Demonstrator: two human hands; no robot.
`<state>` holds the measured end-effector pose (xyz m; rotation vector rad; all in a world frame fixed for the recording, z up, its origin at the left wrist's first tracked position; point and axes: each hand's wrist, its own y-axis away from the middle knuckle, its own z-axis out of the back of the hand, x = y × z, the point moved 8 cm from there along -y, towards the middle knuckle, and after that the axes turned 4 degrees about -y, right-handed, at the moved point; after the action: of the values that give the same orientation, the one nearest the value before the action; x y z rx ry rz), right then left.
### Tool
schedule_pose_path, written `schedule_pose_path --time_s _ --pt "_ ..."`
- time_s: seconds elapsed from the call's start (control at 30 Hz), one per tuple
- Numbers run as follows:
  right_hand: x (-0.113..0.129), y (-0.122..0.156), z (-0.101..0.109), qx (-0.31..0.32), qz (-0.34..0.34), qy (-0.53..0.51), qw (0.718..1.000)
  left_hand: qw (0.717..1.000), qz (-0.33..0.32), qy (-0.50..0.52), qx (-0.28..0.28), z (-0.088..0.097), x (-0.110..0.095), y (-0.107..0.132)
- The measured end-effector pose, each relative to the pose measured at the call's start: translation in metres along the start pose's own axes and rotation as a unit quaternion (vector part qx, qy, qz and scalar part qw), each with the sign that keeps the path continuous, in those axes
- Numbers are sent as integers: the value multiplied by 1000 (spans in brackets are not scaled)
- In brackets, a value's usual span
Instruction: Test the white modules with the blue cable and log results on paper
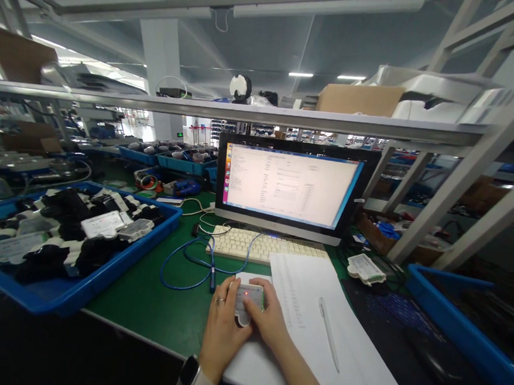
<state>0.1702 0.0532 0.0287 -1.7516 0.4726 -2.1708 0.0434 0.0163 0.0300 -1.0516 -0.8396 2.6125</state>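
Both my hands close round a small white device (246, 300) with a red light on its face, held low over the green mat near the table's front edge. My left hand (220, 330), with a ring and a wristwatch, grips its left side. My right hand (269, 319) grips its right side, thumb on top. A blue cable (190, 264) loops on the mat just left of the device. White paper sheets (318, 326) with a white pen (328, 333) lie to the right.
A cream keyboard (257, 245) and lit monitor (290, 186) stand behind my hands. A blue tray (69, 294) of black and white devices sits at left, another blue tray (463, 330) at right. One white device (366, 269) lies beside the paper. Shelf frame overhead.
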Motion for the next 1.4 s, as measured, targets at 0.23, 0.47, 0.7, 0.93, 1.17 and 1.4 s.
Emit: schedule_pose_path --time_s 0.23,0.47,0.7,0.93,1.17,1.4 --pt "-8 1 -2 7 -20 0 1000 1000 0 5 9 1 -2 1" --pt "-6 1 1 -4 -11 2 1000 1000 7 -2 6 -1 0 1" --pt "-9 2 1 -1 -26 -4 1000 1000 13 -1 9 -2 1 2" --pt "-12 2 0 1 -31 -2 1000 1000 14 2 15 0 -1 1" --pt "-9 2 1 -1 -25 4 1000 1000 16 5 14 -1 -2 2" --pt "-11 3 0 2 -24 4 1000 1000 17 6 12 1 -3 0"
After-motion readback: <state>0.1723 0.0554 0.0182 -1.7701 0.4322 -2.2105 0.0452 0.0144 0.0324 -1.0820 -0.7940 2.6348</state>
